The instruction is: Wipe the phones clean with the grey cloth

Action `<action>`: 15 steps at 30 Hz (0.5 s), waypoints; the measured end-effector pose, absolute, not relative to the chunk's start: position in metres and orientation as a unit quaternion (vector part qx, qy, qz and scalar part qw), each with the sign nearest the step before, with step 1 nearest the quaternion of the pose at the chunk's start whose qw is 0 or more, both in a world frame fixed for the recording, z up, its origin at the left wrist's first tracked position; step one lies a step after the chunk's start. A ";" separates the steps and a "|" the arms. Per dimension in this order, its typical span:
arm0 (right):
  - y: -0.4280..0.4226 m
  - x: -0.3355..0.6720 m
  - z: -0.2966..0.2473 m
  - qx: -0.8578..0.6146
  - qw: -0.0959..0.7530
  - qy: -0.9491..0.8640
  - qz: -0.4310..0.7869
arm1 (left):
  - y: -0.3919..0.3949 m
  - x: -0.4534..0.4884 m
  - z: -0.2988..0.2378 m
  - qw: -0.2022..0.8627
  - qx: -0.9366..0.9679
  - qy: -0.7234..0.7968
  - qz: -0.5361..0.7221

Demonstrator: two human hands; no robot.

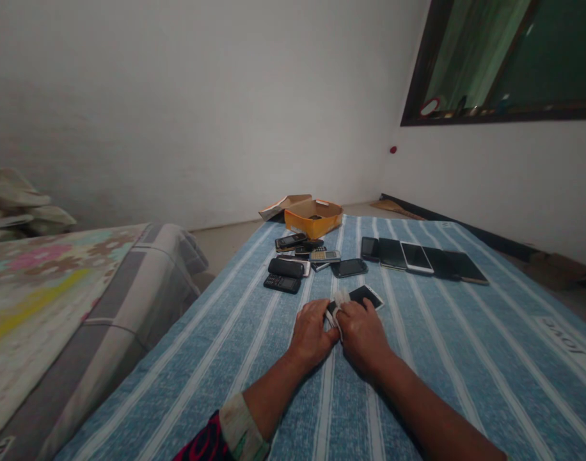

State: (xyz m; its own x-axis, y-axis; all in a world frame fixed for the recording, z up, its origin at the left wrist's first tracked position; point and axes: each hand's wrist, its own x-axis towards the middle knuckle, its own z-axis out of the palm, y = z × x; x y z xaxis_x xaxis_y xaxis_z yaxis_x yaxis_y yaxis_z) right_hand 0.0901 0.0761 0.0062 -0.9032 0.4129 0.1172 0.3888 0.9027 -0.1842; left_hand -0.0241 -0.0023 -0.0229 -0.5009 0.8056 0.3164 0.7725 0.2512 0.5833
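Well, what sits between the hands?

A white bundle [340,301], cord or cloth, too small to tell which, right where the left hand [311,334] and the right hand [364,339] meet.

How do they stand?

Both are curled almost shut, knuckles up, with the bundle pinched between them.

And just beyond that?

A dark-screened smartphone [363,296] with a pale edge lies flat on a blue striped bedsheet [466,358], touching the right hand.

Further up the sheet?

Toward the left, keypad phones [324,256] lie in a loose heap, with a black handset [286,267] among them. A lone smartphone [349,267] lies just beside that heap. To the right, a row of smartphones [416,258] lies side by side, nearly edge to edge.

Past those?

An orange cardboard box [313,216] stands at the far end of the sheet, with a torn flap [283,206] at its left.

What's around the bed?

Another bed with a floral cover [48,282] lies to the left. A white wall [178,109] rises ahead, and a dark-framed window [499,57] sits high on the right.
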 end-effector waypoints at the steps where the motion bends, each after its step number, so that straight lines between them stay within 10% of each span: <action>1: 0.075 0.091 0.007 -0.208 0.071 -0.973 0.072 | -0.002 -0.024 -0.024 0.020 0.501 0.789 0.355; 15: 0.080 0.085 0.009 -0.159 0.059 -0.980 0.101 | -0.001 -0.025 -0.024 0.024 0.503 0.788 0.353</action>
State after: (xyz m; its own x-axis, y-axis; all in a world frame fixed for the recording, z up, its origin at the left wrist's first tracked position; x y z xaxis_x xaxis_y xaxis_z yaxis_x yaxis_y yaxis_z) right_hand 0.0853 0.0799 0.0090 -0.9423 0.3244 0.0827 0.3006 0.9287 -0.2171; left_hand -0.0255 -0.0013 -0.0236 -0.4921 0.8103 0.3182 0.7771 0.2441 0.5801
